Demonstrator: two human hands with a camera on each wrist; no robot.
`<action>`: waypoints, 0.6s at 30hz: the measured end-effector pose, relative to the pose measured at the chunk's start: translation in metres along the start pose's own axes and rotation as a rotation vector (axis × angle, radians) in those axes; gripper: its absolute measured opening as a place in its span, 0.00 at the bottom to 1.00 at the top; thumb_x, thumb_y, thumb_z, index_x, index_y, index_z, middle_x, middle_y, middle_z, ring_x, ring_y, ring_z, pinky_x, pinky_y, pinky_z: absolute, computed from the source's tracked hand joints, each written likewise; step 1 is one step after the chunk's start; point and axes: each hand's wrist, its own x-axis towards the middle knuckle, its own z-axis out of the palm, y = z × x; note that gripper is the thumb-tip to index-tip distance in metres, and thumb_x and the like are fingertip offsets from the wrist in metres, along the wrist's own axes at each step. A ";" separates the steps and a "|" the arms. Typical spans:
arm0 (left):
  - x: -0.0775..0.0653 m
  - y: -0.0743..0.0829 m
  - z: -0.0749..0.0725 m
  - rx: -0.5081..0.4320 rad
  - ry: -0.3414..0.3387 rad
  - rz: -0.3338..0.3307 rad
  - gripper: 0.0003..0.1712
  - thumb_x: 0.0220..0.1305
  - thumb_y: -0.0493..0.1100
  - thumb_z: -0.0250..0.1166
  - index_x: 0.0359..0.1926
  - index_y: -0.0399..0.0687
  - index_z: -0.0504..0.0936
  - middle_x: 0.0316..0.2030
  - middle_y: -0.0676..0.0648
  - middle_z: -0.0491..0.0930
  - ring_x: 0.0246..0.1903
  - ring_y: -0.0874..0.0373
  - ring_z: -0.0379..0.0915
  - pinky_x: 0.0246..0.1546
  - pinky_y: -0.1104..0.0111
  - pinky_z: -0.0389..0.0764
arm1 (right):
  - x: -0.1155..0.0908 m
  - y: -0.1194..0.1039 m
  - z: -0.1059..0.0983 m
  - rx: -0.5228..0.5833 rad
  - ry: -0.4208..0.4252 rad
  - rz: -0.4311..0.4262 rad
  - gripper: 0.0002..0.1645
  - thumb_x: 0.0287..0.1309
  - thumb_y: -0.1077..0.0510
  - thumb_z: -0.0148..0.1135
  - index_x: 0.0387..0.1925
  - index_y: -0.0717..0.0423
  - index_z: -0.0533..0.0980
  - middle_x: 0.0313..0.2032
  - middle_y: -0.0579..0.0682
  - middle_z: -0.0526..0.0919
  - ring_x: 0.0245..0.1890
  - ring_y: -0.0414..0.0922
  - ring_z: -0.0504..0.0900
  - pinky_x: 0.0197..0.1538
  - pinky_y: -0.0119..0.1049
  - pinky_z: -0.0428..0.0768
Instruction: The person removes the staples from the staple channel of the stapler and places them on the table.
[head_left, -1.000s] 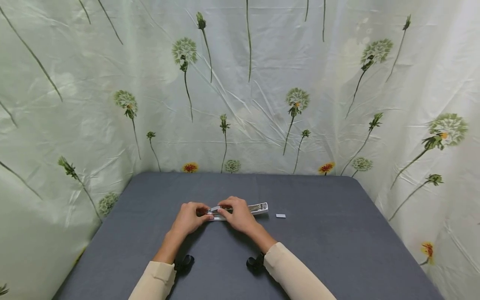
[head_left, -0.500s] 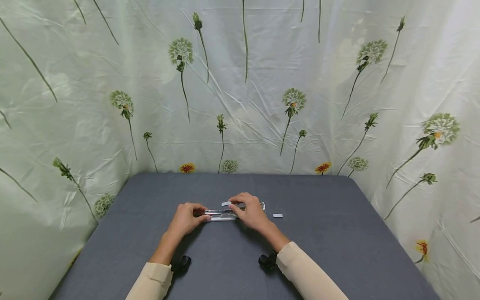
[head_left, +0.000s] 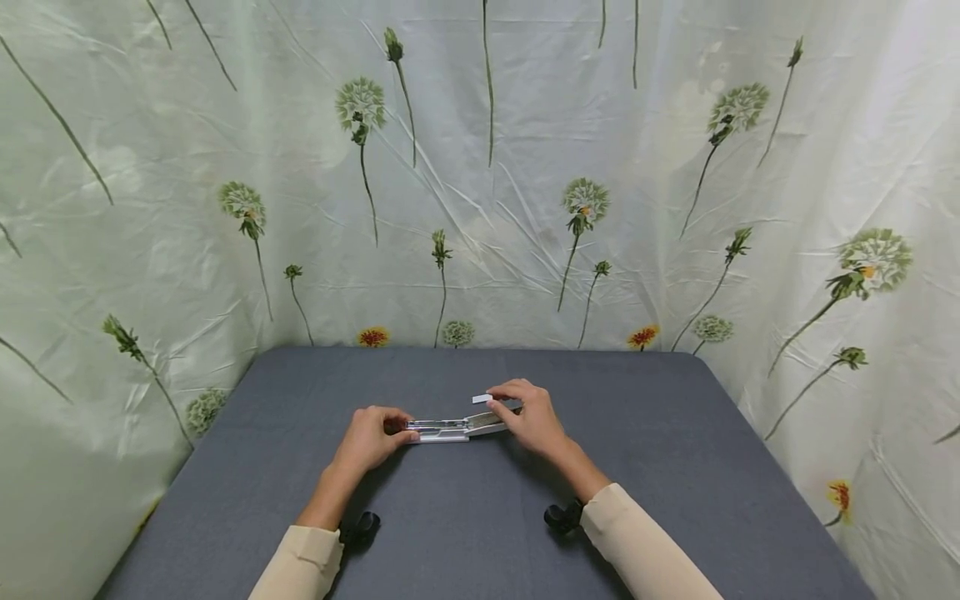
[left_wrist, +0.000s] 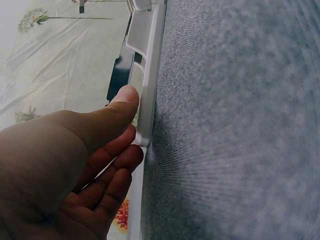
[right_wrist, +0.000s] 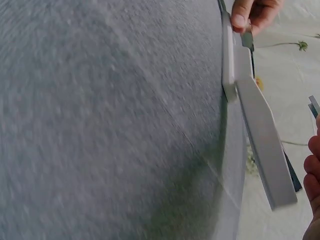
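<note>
A white stapler (head_left: 442, 437) lies on the table with its top cover (head_left: 486, 420) swung back to the right, so the metal staple channel (head_left: 435, 424) shows. My left hand (head_left: 369, 437) holds the stapler's left end between thumb and fingers. My right hand (head_left: 536, 421) pinches a short grey staple strip (head_left: 482, 399) above the swung-back cover. In the right wrist view the staple strip (right_wrist: 313, 106) juts from the fingertips, apart from the stapler cover (right_wrist: 267, 145). The left wrist view shows my thumb (left_wrist: 126, 96) against the stapler's end.
The grey cloth-covered table (head_left: 450, 533) extends around the stapler. Behind it hangs a pale curtain (head_left: 510, 167) printed with flowers. Dark wrist-worn devices (head_left: 564, 517) sit under both forearms.
My right hand has lifted the staple strip from the stapler channel and moved right and up with it. The second strip on the table is now hidden behind that hand. My left hand stays put.
</note>
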 end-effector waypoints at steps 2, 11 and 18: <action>0.000 0.000 -0.001 -0.001 -0.004 -0.002 0.11 0.54 0.47 0.81 0.38 0.52 0.92 0.28 0.56 0.87 0.29 0.65 0.77 0.36 0.63 0.78 | -0.001 0.001 -0.004 0.000 0.006 0.004 0.11 0.65 0.56 0.71 0.46 0.57 0.88 0.42 0.49 0.89 0.44 0.49 0.86 0.42 0.50 0.84; -0.001 -0.003 0.001 -0.002 0.014 0.009 0.11 0.54 0.48 0.81 0.38 0.52 0.92 0.29 0.57 0.87 0.29 0.66 0.78 0.36 0.64 0.78 | -0.009 0.010 -0.025 -0.036 0.046 -0.009 0.10 0.63 0.59 0.72 0.45 0.56 0.88 0.41 0.50 0.90 0.43 0.49 0.86 0.46 0.56 0.82; -0.001 -0.003 0.000 0.001 0.010 0.026 0.13 0.53 0.47 0.82 0.38 0.50 0.92 0.28 0.56 0.87 0.29 0.65 0.78 0.35 0.64 0.78 | -0.017 0.020 -0.040 -0.078 0.062 0.017 0.11 0.63 0.58 0.72 0.46 0.55 0.88 0.42 0.49 0.90 0.44 0.48 0.86 0.48 0.53 0.82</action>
